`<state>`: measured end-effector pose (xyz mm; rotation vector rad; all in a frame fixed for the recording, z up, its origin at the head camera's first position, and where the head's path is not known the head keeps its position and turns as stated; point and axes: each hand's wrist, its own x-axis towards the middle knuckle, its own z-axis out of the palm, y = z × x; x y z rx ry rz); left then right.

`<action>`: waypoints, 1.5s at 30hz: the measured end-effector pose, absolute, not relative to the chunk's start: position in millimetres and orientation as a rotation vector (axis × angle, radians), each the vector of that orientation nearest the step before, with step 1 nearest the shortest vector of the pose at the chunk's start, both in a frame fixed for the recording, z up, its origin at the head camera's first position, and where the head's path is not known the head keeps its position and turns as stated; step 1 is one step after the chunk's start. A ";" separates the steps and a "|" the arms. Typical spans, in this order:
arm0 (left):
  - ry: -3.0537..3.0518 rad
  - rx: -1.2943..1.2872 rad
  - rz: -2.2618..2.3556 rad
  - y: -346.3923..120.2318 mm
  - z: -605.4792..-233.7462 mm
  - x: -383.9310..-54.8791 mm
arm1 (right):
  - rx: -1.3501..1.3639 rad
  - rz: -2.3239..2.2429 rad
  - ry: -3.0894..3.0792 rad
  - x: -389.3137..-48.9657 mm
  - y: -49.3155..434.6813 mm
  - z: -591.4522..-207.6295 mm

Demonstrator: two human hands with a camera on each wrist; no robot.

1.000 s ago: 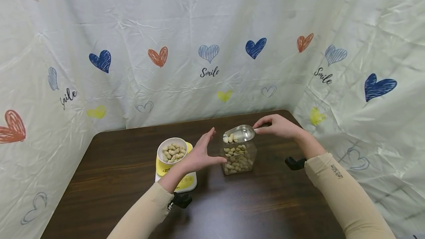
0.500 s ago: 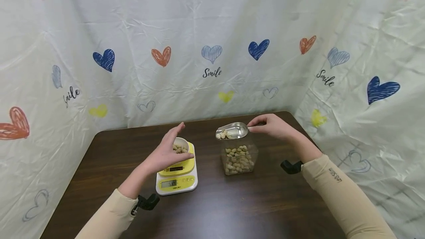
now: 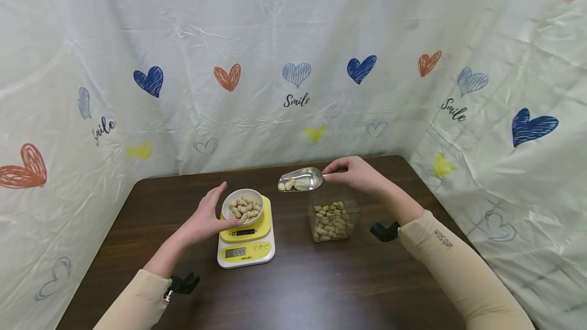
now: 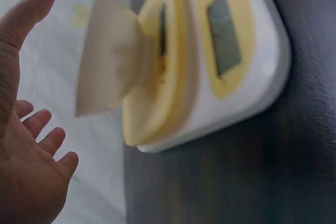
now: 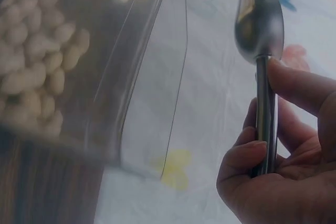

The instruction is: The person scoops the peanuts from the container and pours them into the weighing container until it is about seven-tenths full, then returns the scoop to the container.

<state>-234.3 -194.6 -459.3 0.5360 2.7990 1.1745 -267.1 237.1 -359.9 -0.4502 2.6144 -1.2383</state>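
Note:
My right hand [image 3: 355, 173] grips the handle of a metal scoop [image 3: 313, 178], fingers curled round it in the right wrist view. A few peanuts [image 3: 290, 184] lie near the scoop's front lip. Behind and below the scoop stands a clear square tub [image 3: 355, 214] partly filled with peanuts. My left hand [image 3: 205, 220] is held with thumb and fingers spread beside a white bowl [image 3: 224, 207] of peanuts. In the left wrist view a gap shows between that hand and the bowl [image 4: 107, 59]. Under the bowl is a yellow and white kitchen scale [image 3: 268, 253], its display lit with digits.
All this stands on a dark brown wooden table [image 3: 321, 284]. A pale curtain [image 3: 257, 24] printed with hearts hangs behind the table and along its sides. Bare tabletop shows between the scale and the tub.
My left hand has moved left, away from the tub, to the bowl's left side, uncovering the scale. My right hand has carried the scoop with its peanuts left from above the tub towards the bowl.

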 end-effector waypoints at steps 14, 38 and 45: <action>2.712 0.433 1.196 -196.1 -488.1 -241.0 | -0.527 -1.253 2.587 -278.1 185.7 -374.2; 2.688 0.387 1.241 -194.5 -491.7 -241.9 | -0.744 -0.906 2.945 -282.9 138.7 -377.6; 2.689 0.391 1.249 -194.1 -492.5 -241.6 | -0.718 -0.903 2.975 -281.3 140.9 -376.1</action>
